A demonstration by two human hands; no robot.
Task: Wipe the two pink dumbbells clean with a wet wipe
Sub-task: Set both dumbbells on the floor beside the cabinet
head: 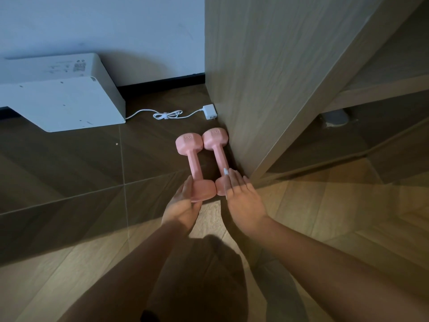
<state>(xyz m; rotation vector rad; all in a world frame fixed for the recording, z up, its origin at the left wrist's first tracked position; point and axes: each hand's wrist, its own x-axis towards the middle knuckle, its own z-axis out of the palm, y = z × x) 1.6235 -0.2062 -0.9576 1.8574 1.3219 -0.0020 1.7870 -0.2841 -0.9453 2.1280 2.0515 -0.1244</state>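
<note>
Pink left dumbbell (194,162), right dumbbell (217,156): far heads embossed "1KG".

Head-worn wide-angle view looks forward and steeply down at the nearby floor (69,173).

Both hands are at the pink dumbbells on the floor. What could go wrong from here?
The right dumbbell lies close against the cabinet panel, so the right hand may knock the panel when lifting. The left hand touches the left dumbbell with straight fingers only; a loose grip might let it slip. No wet wipe is in view, so wiping may stall.
</note>
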